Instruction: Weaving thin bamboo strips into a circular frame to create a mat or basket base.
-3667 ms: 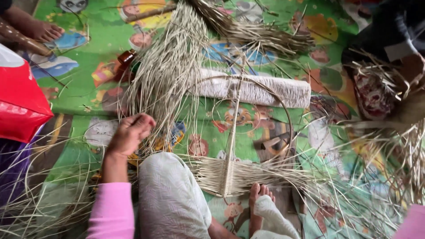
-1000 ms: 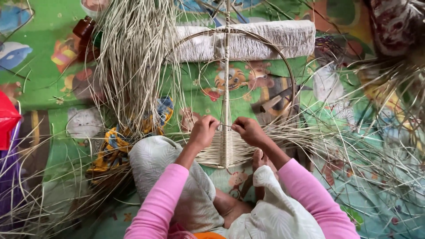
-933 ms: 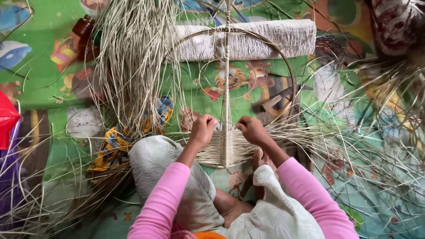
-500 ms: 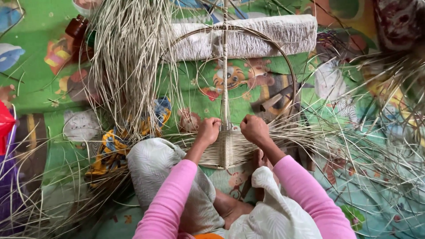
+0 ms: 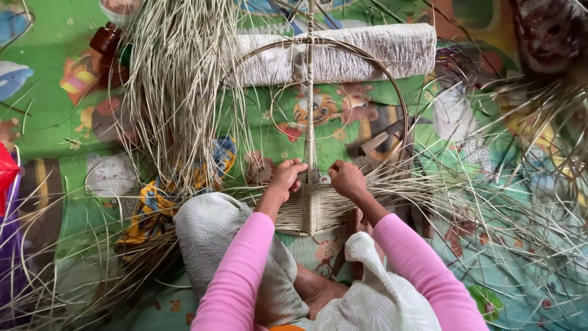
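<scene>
Green mat [image 5: 55, 79]; weaving [image 5: 312, 211] between hands [image 5: 317, 178]

I see the floor covered by a green cartoon-printed mat [image 5: 49, 92]. On it lie a rolled white cloth [image 5: 367, 58], a loose bundle of pale reeds [image 5: 177, 98], a brown bottle [image 5: 105, 41], and scattered strands [image 5: 514, 233] at right.

A round cane hoop [image 5: 401, 110] lies on the floor mat [image 5: 55, 79], with an upright stick [image 5: 310, 104] across its middle. A woven patch [image 5: 312, 208] sits at the hoop's near edge. The left hand [image 5: 286, 176] rests just left of the stick, the right hand [image 5: 346, 178] just right. A rolled cloth [image 5: 367, 58] lies behind the hoop, toward the mat's far edge. A bundle of loose straw [image 5: 174, 92] lies left of the hoop.
</scene>
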